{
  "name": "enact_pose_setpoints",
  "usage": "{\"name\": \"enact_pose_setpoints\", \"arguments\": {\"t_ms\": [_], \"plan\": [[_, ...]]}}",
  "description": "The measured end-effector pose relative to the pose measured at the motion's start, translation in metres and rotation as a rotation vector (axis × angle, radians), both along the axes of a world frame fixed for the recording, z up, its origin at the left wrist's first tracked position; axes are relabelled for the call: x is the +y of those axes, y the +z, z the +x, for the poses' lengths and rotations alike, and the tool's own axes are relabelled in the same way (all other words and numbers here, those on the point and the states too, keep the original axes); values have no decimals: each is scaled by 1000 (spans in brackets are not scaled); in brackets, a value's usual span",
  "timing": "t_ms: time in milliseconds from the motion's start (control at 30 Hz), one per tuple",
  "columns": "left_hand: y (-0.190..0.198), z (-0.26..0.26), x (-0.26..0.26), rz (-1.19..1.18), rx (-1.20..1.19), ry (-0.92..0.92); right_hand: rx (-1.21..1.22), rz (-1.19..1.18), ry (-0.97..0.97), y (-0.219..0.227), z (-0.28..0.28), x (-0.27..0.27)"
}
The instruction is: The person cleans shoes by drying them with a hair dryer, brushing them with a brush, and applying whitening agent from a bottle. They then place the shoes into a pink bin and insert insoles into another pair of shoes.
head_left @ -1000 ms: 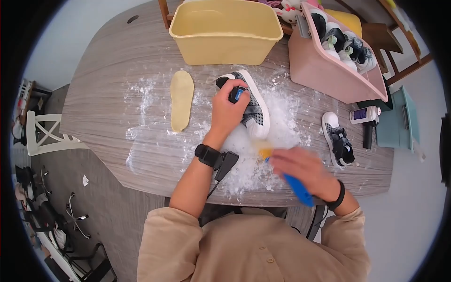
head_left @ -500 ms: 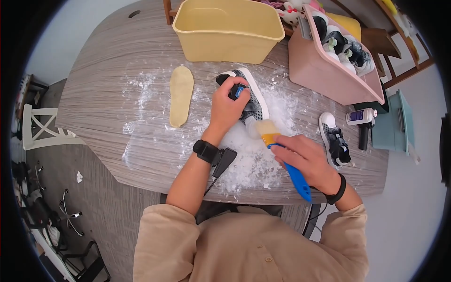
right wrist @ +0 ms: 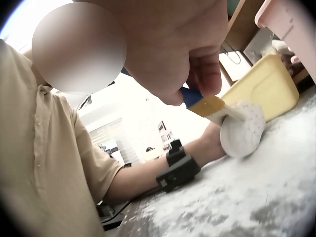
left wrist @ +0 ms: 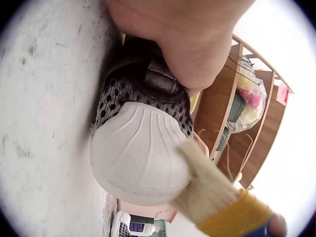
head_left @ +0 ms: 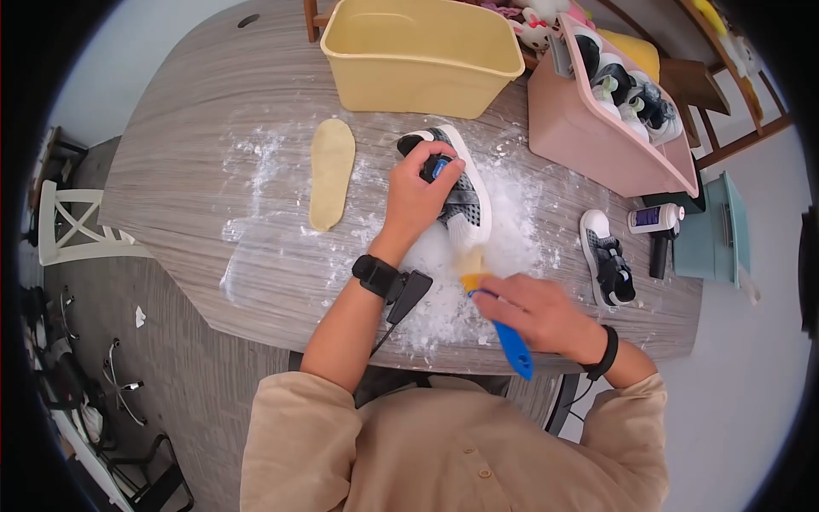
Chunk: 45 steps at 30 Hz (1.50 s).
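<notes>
My left hand (head_left: 414,200) grips a grey mesh shoe (head_left: 465,205) with a white sole by its upper, near the dark strap. Its ribbed white toe cap (left wrist: 140,153) faces my body, and a layer of white powder (head_left: 512,222) lies on the table around it. In my right hand (head_left: 542,316) is a flat paintbrush with a blue handle (head_left: 514,350) and a yellow ferrule. The pale bristles (left wrist: 207,182) lie against the side of the toe cap in the left wrist view.
Left of the shoe lies a cream insole (head_left: 331,175). A yellow bin (head_left: 418,85) stands behind, beside a pink bin (head_left: 597,136) holding several shoes. To the right are a matching shoe (head_left: 607,260), a white bottle (head_left: 655,218) and a teal container (head_left: 712,230).
The brush swings from the toe cap's right side to its front end, its handle moving left and down with my right hand. My left hand keeps its grip on the shoe.
</notes>
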<state>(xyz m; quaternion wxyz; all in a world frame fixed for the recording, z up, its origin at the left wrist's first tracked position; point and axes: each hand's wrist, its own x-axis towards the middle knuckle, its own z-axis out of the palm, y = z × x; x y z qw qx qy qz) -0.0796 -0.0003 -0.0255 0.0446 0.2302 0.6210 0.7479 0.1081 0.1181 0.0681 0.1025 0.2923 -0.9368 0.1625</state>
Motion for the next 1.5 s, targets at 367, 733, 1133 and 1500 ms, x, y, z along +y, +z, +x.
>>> {"name": "enact_pose_setpoints", "arguments": {"t_ms": [367,733,1133,1500], "plan": [[2,0,-1,-15,-15,-20,26,-27,7,5,0,0],[1,1,1,35,-22,-12,83,-66,-50,11,-10,3],[-1,0,1,26,11,-2,43,-133,-137,24,-18,10],[7,5,-1,123,-185,-197,-113,-614,-559,46,-55,32]]}}
